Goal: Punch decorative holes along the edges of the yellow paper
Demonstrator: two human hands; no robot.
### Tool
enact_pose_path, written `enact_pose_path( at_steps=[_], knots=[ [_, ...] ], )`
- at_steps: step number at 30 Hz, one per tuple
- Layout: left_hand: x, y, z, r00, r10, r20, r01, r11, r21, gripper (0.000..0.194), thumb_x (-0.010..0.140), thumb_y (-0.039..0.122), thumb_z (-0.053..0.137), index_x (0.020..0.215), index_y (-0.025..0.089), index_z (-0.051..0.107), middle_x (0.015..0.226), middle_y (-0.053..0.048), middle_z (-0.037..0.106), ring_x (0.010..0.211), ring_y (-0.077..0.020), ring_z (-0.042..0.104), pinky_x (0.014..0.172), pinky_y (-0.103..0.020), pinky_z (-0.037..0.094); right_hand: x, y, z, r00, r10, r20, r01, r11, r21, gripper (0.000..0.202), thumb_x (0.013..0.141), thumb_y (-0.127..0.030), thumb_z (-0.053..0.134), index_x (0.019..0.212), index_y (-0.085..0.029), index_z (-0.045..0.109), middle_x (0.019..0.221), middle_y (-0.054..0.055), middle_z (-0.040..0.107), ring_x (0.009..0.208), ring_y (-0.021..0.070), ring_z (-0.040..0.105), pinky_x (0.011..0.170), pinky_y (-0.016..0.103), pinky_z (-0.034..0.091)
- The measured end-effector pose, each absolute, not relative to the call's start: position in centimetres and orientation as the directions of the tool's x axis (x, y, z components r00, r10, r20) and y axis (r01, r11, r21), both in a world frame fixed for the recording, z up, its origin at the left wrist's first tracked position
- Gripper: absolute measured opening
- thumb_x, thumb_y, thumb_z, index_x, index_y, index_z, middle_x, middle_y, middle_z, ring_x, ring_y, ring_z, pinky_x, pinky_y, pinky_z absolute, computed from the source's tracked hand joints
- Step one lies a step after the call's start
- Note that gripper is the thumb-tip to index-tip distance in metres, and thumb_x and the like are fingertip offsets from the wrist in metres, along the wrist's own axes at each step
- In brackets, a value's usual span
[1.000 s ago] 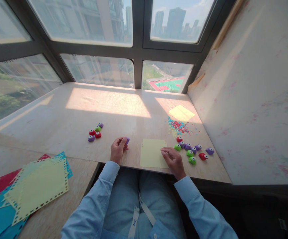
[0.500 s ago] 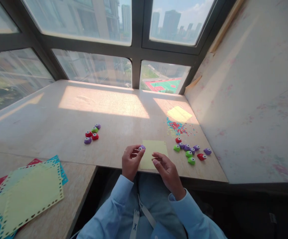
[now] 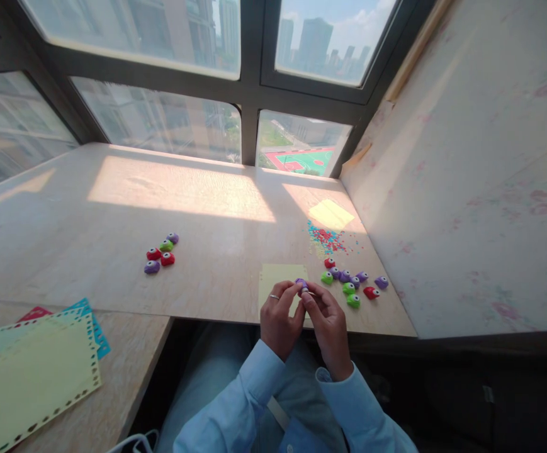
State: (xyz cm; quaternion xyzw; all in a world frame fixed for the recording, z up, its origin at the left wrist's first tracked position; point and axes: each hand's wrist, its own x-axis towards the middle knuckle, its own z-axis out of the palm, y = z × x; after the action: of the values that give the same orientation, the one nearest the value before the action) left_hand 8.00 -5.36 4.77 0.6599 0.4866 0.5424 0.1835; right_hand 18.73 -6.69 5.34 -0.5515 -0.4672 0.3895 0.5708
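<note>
A small purple craft punch (image 3: 301,283) with an eye-like round spot is held up between my fingertips. My left hand (image 3: 281,319) is closed on it from the left, a ring on one finger. From the right, my right hand (image 3: 328,319) pinches at the same punch, and its fingertips partly hide it. Beneath the hands a pale yellow sheet of paper (image 3: 273,275) lies at the table's front edge, partly covered by them.
Several red, green and purple punches (image 3: 349,288) lie to the right, and another group (image 3: 160,253) to the left. Behind the right group are scattered paper bits (image 3: 327,239) and a yellow sheet (image 3: 330,214). Edge-punched coloured sheets (image 3: 32,371) are stacked at the left. A wall (image 3: 466,189) bounds the right.
My left hand has moved right with the purple punch, and my right hand has come to meet it. The view has shifted slightly to the right.
</note>
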Motion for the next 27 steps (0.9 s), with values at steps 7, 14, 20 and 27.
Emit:
enact_pose_path(
  at_steps=[7,14,20,27],
  knots=[
    [9.1,-5.0,4.2,0.045,0.882,0.469,0.319,-0.458,0.83,0.035,0.088,0.018,0.054,0.122,0.024,0.057,0.104,-0.008,0.073,0.096,-0.0216,0.069,0.085,-0.038,0.057,20.6,-5.0,4.0,0.39,0.912,0.125,0.168,0.063,-0.984,0.038,0.078,-0.045,0.072,0.104,-0.018,0.065,0.097,0.01,0.073,0.083,0.0233,0.069,0.072,0.037,0.058],
    [7.8,-2.2,3.9,0.166,0.921,0.354,0.486,-0.388,0.783,0.032,0.085,0.023,0.059,0.117,0.018,0.057,0.111,-0.011,0.069,0.109,-0.0257,0.062,0.093,-0.045,0.052,24.3,-2.3,4.4,0.149,0.933,0.328,0.595,0.18,-0.783,0.028,0.087,-0.041,0.061,0.104,-0.019,0.068,0.105,0.011,0.071,0.093,0.0251,0.066,0.081,0.041,0.054],
    [6.8,0.8,3.0,0.42,0.884,0.206,0.722,-0.462,0.515,0.067,0.07,0.047,0.079,0.125,0.015,0.055,0.138,-0.018,0.053,0.133,-0.0366,0.041,0.105,-0.054,0.038,26.8,0.7,5.6,-0.334,0.906,0.26,0.823,0.415,-0.389,0.02,0.086,-0.016,0.058,0.103,-0.019,0.069,0.1,0.01,0.073,0.095,0.0266,0.065,0.086,0.042,0.05],
    [6.0,1.0,1.4,0.411,0.874,0.257,0.711,-0.484,0.51,0.052,0.075,0.051,0.073,0.114,0.019,0.062,0.132,-0.013,0.059,0.124,-0.0317,0.048,0.101,-0.049,0.039,27.4,2.9,5.3,-0.448,0.88,0.158,0.836,0.475,-0.273,0.029,0.082,-0.004,0.058,0.105,-0.018,0.069,0.103,0.008,0.074,0.096,0.0251,0.065,0.087,0.039,0.049]
  ],
)
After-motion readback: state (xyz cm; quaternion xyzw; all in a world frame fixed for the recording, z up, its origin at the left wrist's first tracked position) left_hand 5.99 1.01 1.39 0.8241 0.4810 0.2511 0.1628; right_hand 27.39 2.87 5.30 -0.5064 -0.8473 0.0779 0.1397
